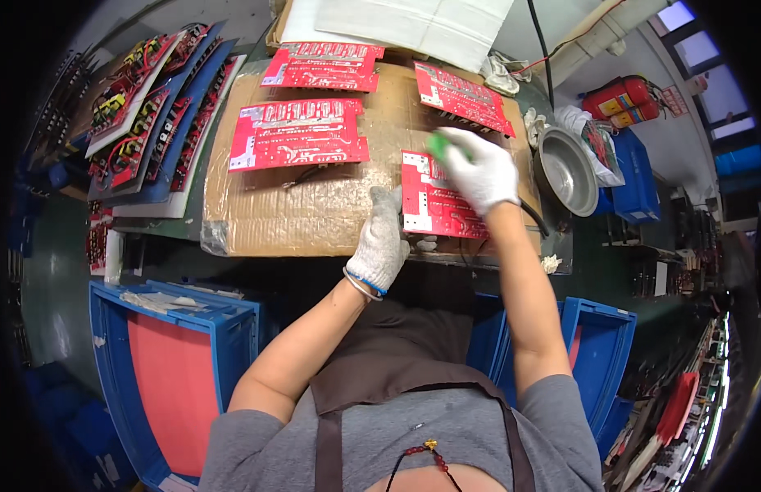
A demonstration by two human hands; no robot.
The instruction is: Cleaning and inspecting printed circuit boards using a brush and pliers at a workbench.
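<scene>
In a white knit glove, my left hand (382, 234) grips the left edge of a red circuit board (429, 215) near the front of a cardboard-covered work surface (306, 217). The fingertips curl under the board. My right hand (483, 172), also gloved, is closed around a small green object (438, 146) over the board's upper part. Blur hides what kind of object this is, and the hand covers part of the board. Three more red boards, solder side up, lie around it: one at the left (302, 135), one behind (324, 66) and one at the back right (465, 97).
Boards with mounted parts stand stacked between blue sheets (179, 115) at the left. A metal bowl (567, 172) sits at the right edge, near red fire extinguishers (622, 98). Blue crates (233, 324) flank me below. White foam sheets (397, 25) lie at the back.
</scene>
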